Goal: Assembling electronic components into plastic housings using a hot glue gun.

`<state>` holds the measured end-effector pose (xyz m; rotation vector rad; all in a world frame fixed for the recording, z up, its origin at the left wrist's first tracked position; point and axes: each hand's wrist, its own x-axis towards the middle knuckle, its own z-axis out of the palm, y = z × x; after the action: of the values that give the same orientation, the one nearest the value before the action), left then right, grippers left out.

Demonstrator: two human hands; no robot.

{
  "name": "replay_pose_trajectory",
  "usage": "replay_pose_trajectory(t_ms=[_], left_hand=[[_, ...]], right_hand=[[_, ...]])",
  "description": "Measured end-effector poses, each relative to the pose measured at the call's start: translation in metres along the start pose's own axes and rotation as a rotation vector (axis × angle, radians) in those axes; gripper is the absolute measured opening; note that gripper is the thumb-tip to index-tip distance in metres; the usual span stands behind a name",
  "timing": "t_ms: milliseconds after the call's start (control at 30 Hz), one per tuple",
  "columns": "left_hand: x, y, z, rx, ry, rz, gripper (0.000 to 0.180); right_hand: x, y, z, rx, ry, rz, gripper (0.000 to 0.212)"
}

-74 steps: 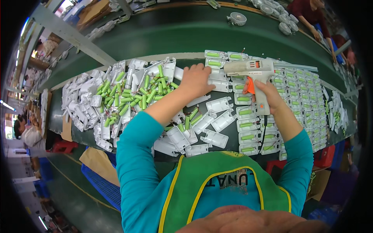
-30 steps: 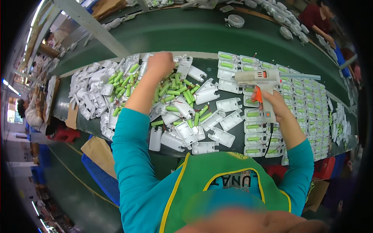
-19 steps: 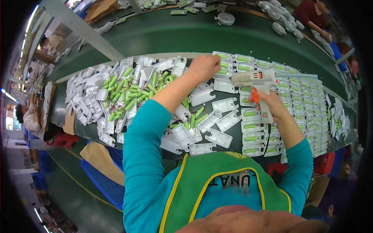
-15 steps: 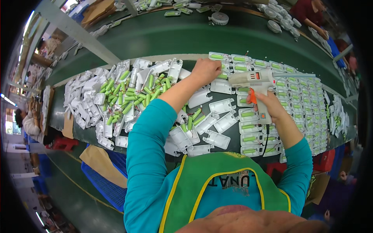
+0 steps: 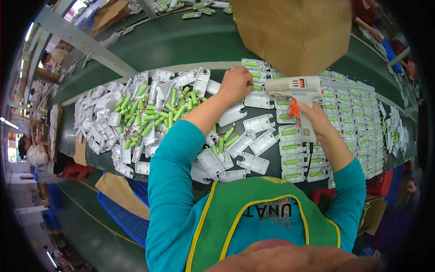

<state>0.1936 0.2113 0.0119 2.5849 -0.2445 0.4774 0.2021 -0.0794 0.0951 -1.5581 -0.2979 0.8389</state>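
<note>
My right hand [image 5: 318, 120] grips a white hot glue gun [image 5: 304, 94] with an orange trigger, its nozzle pointing left toward my left hand. My left hand [image 5: 236, 85] is closed, fingertips pinched at the left edge of a white plastic shell [image 5: 262, 100] group; what they pinch is hidden. Just beyond the fingertips lie white shells holding a green battery cell [image 5: 254, 75] each. Under and right of the gun, shells with green cells stand in tight rows [image 5: 292, 148]. Several shells without cells, such as an upturned white casing [image 5: 253, 163], lie between my arms.
Loose green battery cells [image 5: 147, 119] with thin wires lie heaped among white casings [image 5: 93, 115] on the left. A large brown cardboard box [image 5: 294, 34] hangs over the green belt [image 5: 190, 45] beyond the rows. A blue crate [image 5: 120, 204] is at lower left. Other people work around.
A brown cardboard box has come into view at the top, covering part of the belt and the far rows. My left hand has shifted slightly left; the glue gun stays almost in place.
</note>
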Motion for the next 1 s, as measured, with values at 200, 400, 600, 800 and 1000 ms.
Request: replay_pose_trajectory(t_ms=[200, 400, 600, 800, 1000], left_hand=[[0.003, 0.006, -0.002, 0.009, -0.013, -0.033, 0.006], [0.002, 0.005, -0.002, -0.045, -0.044, -0.074, 0.004], [0.002, 0.007, -0.001, -0.04, -0.039, -0.067, 0.004], [0.001, 0.005, -0.001, -0.029, -0.051, -0.059, 0.005], [0.001, 0.004, -0.002, -0.028, -0.052, -0.028, 0.008]], right_hand=[[0.011, 0.003, 0.004, 0.046, -0.005, -0.049, 0.035], [0.013, -0.001, 0.009, 0.025, 0.004, -0.018, 0.033], [0.017, 0.005, 0.004, 0.053, -0.008, -0.05, 0.032], [0.011, -0.005, 0.009, 0.021, -0.013, -0.04, 0.032], [0.01, 0.001, 0.0, -0.069, -0.037, -0.01, 0.036]])
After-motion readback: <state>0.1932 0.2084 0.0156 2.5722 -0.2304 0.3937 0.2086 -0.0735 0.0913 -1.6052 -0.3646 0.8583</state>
